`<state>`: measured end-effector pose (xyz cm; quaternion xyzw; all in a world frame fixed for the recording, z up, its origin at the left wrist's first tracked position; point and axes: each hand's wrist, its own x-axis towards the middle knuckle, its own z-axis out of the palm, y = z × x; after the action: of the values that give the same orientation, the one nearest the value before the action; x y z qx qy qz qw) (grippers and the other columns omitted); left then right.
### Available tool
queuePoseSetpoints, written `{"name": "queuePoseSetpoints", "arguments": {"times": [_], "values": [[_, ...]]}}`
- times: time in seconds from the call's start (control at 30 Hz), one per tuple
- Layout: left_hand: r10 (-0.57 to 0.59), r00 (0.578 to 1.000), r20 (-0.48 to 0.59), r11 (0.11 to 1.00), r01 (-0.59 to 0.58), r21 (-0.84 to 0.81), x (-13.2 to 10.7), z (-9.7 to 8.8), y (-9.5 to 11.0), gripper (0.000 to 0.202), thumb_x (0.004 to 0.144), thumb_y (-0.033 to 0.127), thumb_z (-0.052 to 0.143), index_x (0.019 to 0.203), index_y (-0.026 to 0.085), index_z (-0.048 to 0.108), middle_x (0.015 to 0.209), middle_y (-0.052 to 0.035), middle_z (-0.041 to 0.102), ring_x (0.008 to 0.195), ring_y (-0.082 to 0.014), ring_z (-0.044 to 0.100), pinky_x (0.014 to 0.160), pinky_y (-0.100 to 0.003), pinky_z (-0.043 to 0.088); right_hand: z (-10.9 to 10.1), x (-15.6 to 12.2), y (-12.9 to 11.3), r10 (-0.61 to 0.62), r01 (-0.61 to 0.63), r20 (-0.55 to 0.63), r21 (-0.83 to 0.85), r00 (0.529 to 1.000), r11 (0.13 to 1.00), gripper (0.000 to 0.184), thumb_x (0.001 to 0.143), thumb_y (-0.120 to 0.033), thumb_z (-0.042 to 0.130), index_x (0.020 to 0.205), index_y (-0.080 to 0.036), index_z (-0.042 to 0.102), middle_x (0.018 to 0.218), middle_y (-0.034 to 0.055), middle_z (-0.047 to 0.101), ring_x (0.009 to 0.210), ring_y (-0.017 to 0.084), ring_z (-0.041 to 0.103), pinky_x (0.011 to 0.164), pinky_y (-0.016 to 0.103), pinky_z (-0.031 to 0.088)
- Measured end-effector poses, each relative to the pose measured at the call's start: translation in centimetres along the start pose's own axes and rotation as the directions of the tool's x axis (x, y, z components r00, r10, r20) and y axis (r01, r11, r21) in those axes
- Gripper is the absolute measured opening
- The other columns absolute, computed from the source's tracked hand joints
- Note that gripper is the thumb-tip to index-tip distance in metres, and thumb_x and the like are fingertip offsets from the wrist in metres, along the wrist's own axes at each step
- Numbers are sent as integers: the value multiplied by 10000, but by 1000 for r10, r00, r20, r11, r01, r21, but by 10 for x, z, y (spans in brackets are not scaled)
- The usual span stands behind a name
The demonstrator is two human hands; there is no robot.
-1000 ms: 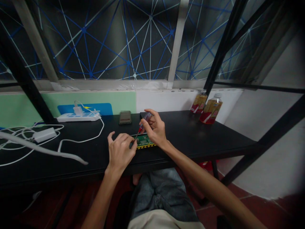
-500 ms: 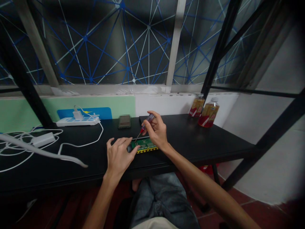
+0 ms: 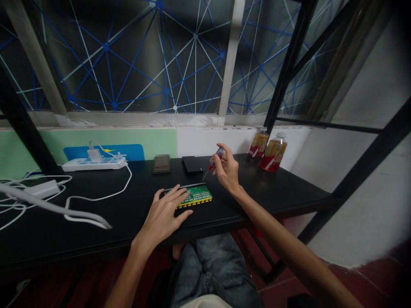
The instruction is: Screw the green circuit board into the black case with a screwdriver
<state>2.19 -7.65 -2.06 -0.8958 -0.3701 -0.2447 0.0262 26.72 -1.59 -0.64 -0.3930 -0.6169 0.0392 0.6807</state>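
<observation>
A green circuit board (image 3: 201,192) with a yellow toothed front edge lies flat on the black table. Over its left end spreads my left hand (image 3: 167,209), fingers apart; that end of the board is hidden beneath the fingers. In my right hand (image 3: 227,169) is a screwdriver (image 3: 212,164) with a clear and red handle, held between thumb and fingers. Its thin shaft slants down to the left, and the tip hangs near the board's far right corner, apart from the board's face.
Behind the board lie a flat black box (image 3: 192,165) and a small square brownish item (image 3: 161,164). Two drink bottles (image 3: 273,154) stand at the back right. A white power strip (image 3: 94,164) and tangled white cables (image 3: 85,199) occupy the left side of the black table (image 3: 128,231).
My right hand has lifted the screwdriver off the board and moved it right. My left hand has opened flatter over the board's left end. The view has shifted slightly right.
</observation>
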Motion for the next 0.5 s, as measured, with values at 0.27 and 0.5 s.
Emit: {"name": "queuePoseSetpoints", "arguments": {"times": [0.27,0.5], "values": [[25,1000,8,999,-25,26,-1,3,-3,335,956,260,529,1280,244,612,1365,-82,596,1335,-273,487,1090,-564,310,2,-7,-7,-38,43,97,-46,995,998,452,921,-348,516,1345,-200,469,787,10,641,565,113,594,530,235,495],[41,999,-15,999,-41,14,-1,6,-6,337,962,230,512,1284,254,611,1359,-81,602,1333,-265,491,1081,-529,323,1,-9,-9,-55,66,151,-69,987,995,436,938,-353,500,1348,-207,463,789,12,639,542,107,586,524,233,491]]}}
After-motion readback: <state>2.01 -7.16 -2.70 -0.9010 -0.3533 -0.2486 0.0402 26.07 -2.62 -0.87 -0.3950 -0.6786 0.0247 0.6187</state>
